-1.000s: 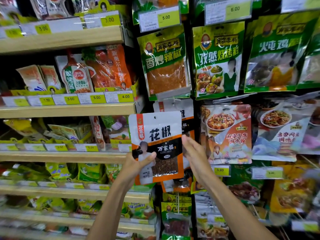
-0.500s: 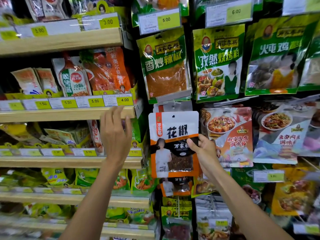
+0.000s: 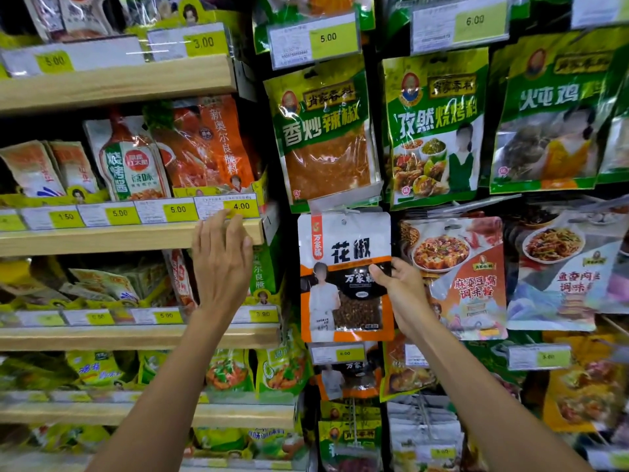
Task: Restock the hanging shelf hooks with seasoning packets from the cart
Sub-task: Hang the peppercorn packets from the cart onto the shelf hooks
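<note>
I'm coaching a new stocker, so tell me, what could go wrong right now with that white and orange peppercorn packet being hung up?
Only the right hand pinches the peppercorn packet, by one edge. Whether its hang hole is seated is unclear, so letting go might drop it. The left hand, open at the shelf edge, could knock the 4.00 price tag.

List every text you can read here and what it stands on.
"花椒": white-and-orange packet held by the right hand.
"香炒辣椒": left green packet.
"孜然烧烤料": middle green packet.
"炖鸡": right green packet.
"麻婆豆腐": tofu-dish packet.
"4.00": middle shelf tag by the left hand.
"3.00": upper shelf tag.
"5.00": left hook tag.
"6.00": right hook tag.
Barcode print and lower tags: too blurred.
</note>
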A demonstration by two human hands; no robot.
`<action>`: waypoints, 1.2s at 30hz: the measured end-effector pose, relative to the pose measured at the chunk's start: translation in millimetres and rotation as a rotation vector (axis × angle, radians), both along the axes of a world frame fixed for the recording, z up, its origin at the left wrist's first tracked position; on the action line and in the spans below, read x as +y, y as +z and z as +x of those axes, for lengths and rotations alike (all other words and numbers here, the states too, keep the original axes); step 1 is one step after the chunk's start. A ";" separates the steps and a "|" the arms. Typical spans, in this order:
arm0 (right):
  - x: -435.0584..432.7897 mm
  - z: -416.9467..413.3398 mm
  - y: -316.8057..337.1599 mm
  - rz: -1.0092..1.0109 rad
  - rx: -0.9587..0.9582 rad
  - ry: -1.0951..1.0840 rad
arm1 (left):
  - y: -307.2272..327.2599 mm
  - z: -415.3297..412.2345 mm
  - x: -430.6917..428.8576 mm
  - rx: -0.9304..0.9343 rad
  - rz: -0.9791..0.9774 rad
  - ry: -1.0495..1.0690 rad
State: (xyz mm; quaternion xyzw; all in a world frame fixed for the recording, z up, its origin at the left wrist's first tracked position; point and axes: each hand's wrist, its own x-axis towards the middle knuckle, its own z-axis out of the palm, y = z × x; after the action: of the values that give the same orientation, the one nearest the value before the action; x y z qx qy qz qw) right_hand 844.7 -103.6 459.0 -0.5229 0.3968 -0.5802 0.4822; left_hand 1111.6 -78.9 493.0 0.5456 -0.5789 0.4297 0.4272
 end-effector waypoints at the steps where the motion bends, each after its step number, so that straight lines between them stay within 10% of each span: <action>1: -0.7 -0.5 -0.8 0.003 0.001 -0.003 | -1.1 1.1 -0.4 -0.003 0.000 -0.005; 25: 16.5 -26.6 -15.1 -0.137 0.325 -0.307 | -23.2 -69.4 30.1 0.162 -0.041 -0.197; 30: 96.9 -112.7 -66.2 -0.007 0.204 -0.237 | -82.1 -175.1 51.3 0.512 0.280 -0.505; 36: 212.7 -262.5 -170.7 0.360 0.027 -0.637 | -170.0 -331.7 92.5 1.031 0.916 -0.764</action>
State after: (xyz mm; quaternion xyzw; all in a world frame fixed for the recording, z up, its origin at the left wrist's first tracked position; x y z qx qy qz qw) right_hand 582.2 109.1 288.3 -0.2876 0.6418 -0.6152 0.3563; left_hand 779.9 13.5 323.1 0.5610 -0.5747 -0.3355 0.4924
